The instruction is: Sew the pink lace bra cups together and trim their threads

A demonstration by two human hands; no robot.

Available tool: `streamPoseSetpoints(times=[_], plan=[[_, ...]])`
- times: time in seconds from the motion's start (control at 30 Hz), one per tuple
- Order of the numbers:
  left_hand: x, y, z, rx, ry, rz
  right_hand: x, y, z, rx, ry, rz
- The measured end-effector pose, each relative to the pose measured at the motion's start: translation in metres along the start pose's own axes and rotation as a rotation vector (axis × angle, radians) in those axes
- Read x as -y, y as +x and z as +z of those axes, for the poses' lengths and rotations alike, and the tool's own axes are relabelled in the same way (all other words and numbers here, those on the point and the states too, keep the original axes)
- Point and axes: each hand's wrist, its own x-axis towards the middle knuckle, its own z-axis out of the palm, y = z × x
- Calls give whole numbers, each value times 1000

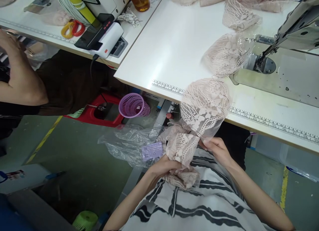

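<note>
A chain of pale pink lace pieces (204, 104) runs from beside the sewing machine (296, 31) over the table's front edge to my lap. My left hand (165, 166) is closed on the lower lace, whose folds hide most of its fingers. To the right, my right hand (218, 149) pinches the edge of the same lace just below the table edge. Another lace cup (224, 55) lies flat on the tabletop, close to the machine's presser foot (261, 63).
A printed ruler (269, 121) runs along the table edge (139, 86). At left are a co-worker's arm (22, 71), scissors (72, 29) and a white device (109, 40). Below stand a purple basket (134, 105), a red stool (87, 116) and a clear plastic bag (124, 143).
</note>
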Motion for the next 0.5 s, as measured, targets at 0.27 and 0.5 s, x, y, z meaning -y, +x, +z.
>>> streamPoseSetpoints(times=[0.27,0.5], plan=[[-1,-1,3,-7,-21,14,-3,2,3,-35,26,-14],[-2,-2,2,-4,9,24,2,2,3,-87,19,-15]])
